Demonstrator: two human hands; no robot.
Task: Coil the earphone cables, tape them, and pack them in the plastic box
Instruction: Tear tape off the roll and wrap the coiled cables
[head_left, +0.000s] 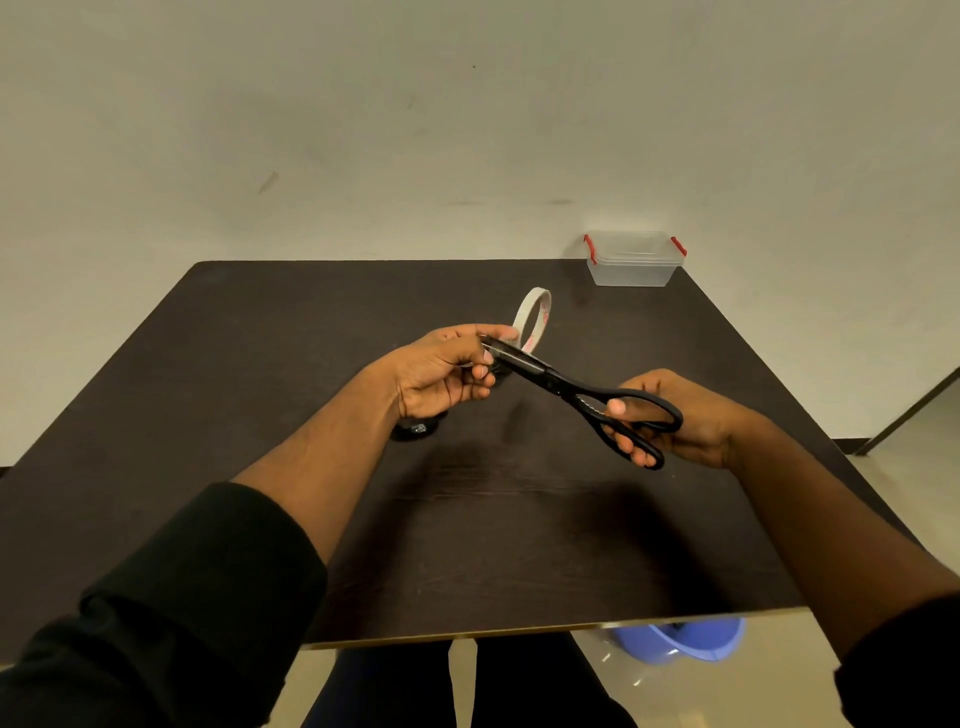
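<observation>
My left hand is raised over the dark table and pinches the end of a strip pulled from a whitish tape roll, which stands up just behind its fingertips. My right hand grips black scissors by the handles, thumb and fingers through the loops. The blades point left and meet the tape at my left fingertips. A dark coiled earphone bundle lies on the table, partly hidden under my left wrist. The clear plastic box with red latches sits lidded at the far right corner.
A pale wall rises behind the table. Under the near right edge a blue plastic basin stands on the tiled floor. My legs show below the front edge. A dark door frame slants at the right.
</observation>
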